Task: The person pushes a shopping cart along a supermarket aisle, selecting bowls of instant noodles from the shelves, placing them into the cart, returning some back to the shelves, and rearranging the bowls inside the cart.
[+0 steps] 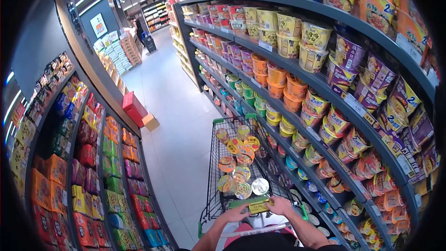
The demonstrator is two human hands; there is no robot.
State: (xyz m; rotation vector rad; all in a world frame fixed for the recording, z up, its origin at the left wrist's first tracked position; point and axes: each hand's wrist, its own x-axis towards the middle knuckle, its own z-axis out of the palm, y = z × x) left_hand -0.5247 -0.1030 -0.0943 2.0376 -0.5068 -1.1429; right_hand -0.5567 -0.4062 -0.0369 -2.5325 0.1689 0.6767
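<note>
A small yellow rectangular packet (259,207) with dark print is held between my two hands, just above the cart's handle end. My left hand (236,213) grips its left edge with the fingers. At the right edge, the fingers of my right hand (279,205) are closed on it. Below and beyond them stands a black wire shopping cart (212,176) with green corners. Inside lie several round-lidded tubs (227,163), mostly orange and yellow, and one white-lidted tub (260,186) near my right hand. The print on the packet is too small to read.
Tall shelves of cup noodles (290,37) line the right side, close to the cart. Bagged noodles (86,158) fill the left shelves. A red box (133,109) and a cardboard carton (150,122) sit on the aisle floor (172,125). A person (139,29) stands far ahead.
</note>
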